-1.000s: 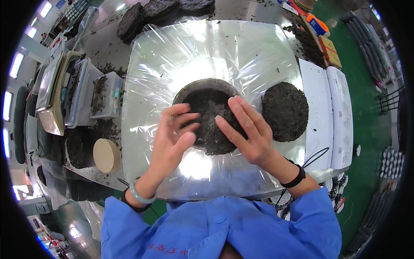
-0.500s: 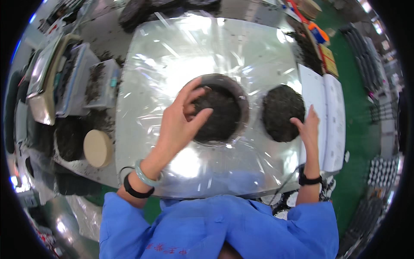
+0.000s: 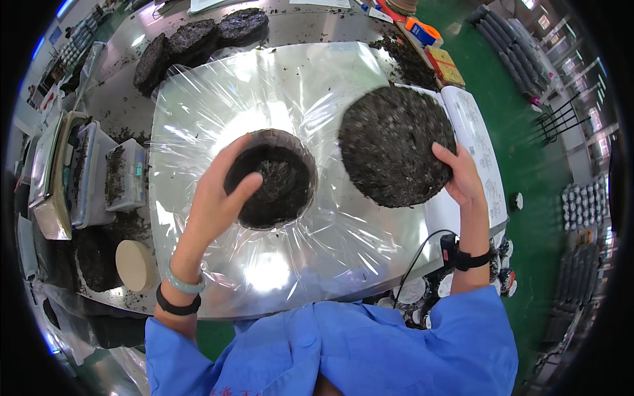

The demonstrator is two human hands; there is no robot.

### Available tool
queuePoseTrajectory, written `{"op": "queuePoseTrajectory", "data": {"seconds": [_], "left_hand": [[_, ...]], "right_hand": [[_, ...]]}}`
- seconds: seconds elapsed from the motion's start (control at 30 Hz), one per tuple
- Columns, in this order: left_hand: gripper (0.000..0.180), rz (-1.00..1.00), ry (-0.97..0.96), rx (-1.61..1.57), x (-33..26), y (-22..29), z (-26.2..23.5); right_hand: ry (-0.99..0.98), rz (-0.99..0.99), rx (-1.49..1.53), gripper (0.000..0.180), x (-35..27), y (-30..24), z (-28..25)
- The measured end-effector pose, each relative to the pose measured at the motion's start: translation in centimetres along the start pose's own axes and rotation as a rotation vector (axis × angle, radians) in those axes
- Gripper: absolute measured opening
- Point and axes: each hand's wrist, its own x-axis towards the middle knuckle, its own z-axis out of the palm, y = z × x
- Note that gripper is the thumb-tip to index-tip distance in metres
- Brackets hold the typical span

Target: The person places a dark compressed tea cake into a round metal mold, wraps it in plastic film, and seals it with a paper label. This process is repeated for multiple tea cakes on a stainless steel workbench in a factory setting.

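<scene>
One left hand: thumb and fingers apart at the left rim of the round bowl — perhaps touching
Right hand: clamped on the right edge of the dark pressed disc
Disc: right of the bowl — over plastic film

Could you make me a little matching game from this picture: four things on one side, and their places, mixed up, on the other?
1. Dark disc
2. Round container
3. Tan block
4. White papers

A. Left of the plastic film
B. In the right hand
C. Along the film's right side
D. At the left hand, dark material inside

1-B; 2-D; 3-A; 4-C
</scene>
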Motion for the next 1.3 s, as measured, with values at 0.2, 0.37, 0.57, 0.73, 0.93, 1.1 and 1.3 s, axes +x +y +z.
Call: {"op": "queuePoseTrajectory", "data": {"seconds": [0.2,0.37,0.57,0.73,0.93,1.1,1.3], "left_hand": [[0.071,-0.171,0.128,-0.427,5.6,0.0,1.6],[0.075,-0.021,0.302,-0.274,4.5,-1.6,-1.0],[0.118,-0.081,0.441,0.208,4.4,-1.0,-0.4],[0.133,-0.124,0.625,0.302,3.8,-3.2,1.1],[0.109,-0.123,0.104,-0.297,2.4,-1.2,-3.3],[0.068,-0.139,0.249,0.213,0.0,-3.9,0.0],[0.062,-0.178,0.213,0.300,0.4,-3.7,0.2]], "right_hand": [[-0.322,-0.210,0.017,0.058,2.3,1.7,12.2],[-0.497,-0.087,0.010,0.053,5.5,0.8,15.0],[-0.277,-0.527,-0.396,0.034,5.0,5.2,19.3],[-0.167,-0.749,-0.677,0.033,-0.8,5.5,23.2],[-0.284,-0.280,-0.231,0.046,2.7,4.1,19.2],[-0.188,-0.335,-0.528,0.055,4.4,9.6,18.5],[-0.173,-1.089,-0.917,0.030,5.4,10.4,20.7]]}}
